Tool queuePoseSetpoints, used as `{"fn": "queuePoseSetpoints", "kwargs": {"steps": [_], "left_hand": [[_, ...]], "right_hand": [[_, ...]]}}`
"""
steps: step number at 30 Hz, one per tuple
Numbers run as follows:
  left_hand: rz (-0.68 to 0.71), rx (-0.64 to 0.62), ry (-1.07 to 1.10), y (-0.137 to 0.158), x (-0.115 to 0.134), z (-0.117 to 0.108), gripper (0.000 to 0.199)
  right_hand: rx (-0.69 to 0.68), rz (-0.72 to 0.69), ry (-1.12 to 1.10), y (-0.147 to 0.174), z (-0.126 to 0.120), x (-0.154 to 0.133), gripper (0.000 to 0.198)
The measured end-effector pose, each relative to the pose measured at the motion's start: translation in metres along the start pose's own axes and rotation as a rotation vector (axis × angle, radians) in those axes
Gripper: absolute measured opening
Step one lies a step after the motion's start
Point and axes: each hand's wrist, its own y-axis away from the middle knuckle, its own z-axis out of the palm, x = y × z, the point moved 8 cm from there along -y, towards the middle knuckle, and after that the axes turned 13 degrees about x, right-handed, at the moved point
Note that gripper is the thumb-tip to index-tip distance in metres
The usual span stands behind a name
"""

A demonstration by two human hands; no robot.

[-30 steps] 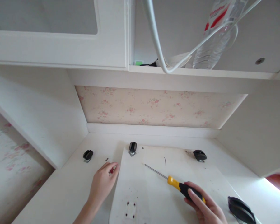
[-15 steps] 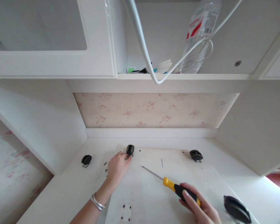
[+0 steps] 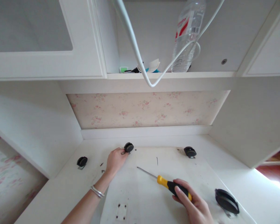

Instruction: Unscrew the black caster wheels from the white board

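Note:
My left hand (image 3: 116,160) pinches the metal plate of a black caster wheel (image 3: 128,147) at the far edge of a white board (image 3: 149,183). In my right hand (image 3: 192,197) is a screwdriver (image 3: 164,182) with a yellow and black handle. Its tip points up and left, apart from the caster. Another caster (image 3: 190,151) stands at the board's far right corner, and a larger-looking one (image 3: 227,200) at the near right. Four screw holes would sit under a plate outline (image 3: 121,212) at the near left of the board, where dark holes show.
A loose caster (image 3: 81,161) lies on the white desktop (image 3: 67,186) left of the board, with small dark screws (image 3: 102,171) nearby. Overhead, a white cable (image 3: 151,84) hangs before a shelf (image 3: 200,74) bearing a plastic bottle (image 3: 185,40). White side panels (image 3: 249,112) flank the desktop.
The view has shifted slightly to the right. In my left hand the caster's wheel has turned to a different angle. My right hand keeps its grip on the screwdriver.

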Motion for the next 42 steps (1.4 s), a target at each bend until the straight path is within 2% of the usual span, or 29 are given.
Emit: {"fn": "queuePoseSetpoints", "kwargs": {"steps": [4,8,12,16,18,21,26,30,33,37,40,42], "left_hand": [[-0.017,0.019,0.036,-0.006,-0.006,-0.001,0.02],[-0.09,0.087,0.039,-0.009,-0.035,-0.025,0.03],[-0.231,0.151,-0.025,0.0,-0.102,-0.061,0.043],[-0.349,0.136,-0.142,0.03,-0.178,-0.086,0.04],[-0.384,0.116,-0.195,0.048,-0.206,-0.091,0.039],[-0.415,0.095,-0.258,0.072,-0.231,-0.092,0.04],[-0.447,0.082,-0.304,0.091,-0.252,-0.087,0.046],[-0.477,0.077,-0.309,0.093,-0.263,-0.085,0.05],[-0.502,0.019,-0.289,0.091,-0.269,-0.082,0.052],[-0.495,-0.025,-0.224,0.095,-0.272,-0.083,0.049],[-0.538,0.053,-0.141,0.113,-0.272,-0.098,0.043],[-0.63,0.103,-0.051,0.132,-0.267,-0.105,0.041]], "right_hand": [[0.031,0.009,0.018,0.003,-0.001,-0.004,0.05],[0.036,0.007,0.022,0.004,0.0,-0.008,0.051],[0.041,0.011,0.019,0.003,0.0,-0.009,0.052],[0.048,0.024,0.014,0.001,-0.001,-0.007,0.054],[0.059,0.06,0.024,-0.001,-0.002,-0.003,0.056],[0.083,0.108,0.004,-0.002,-0.003,0.0,0.059],[0.14,0.124,-0.03,0.0,-0.005,0.002,0.059],[0.176,0.039,-0.043,0.003,-0.011,0.0,0.054],[0.217,0.013,-0.137,0.004,-0.016,-0.003,0.049],[0.284,0.123,-0.4,0.004,-0.021,-0.004,0.041],[0.386,0.226,-0.522,0.008,-0.032,-0.004,0.044],[0.452,0.268,-0.542,0.014,-0.044,-0.004,0.051]]}}
